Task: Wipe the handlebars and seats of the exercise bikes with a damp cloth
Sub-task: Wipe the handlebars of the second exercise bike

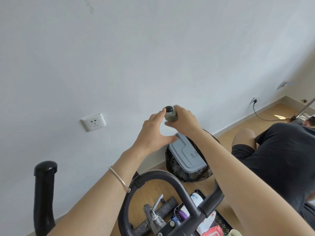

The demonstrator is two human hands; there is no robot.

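You are on the handlebar step. Your right hand (pixel 183 119) has its fingers curled round the grey cloth (pixel 171 118), which is wrapped about the top of a raised handlebar grip (pixel 169 109), with only its black end cap showing above. Your left hand (pixel 151 132) is relaxed, its fingers straight and close together and the thumb spread wide below. Its fingertips (pixel 162 113) touch the cloth just beside the cap, though both hands are a little blurred, so I cannot tell how hard they press. Next, I judge, you need to twist or slide the cloth down the grip, steadying it with the left. Then move on to the looped bar (pixel 163 176) below your arms and the other upright grip (pixel 45 169) at the left. No seat is in view.
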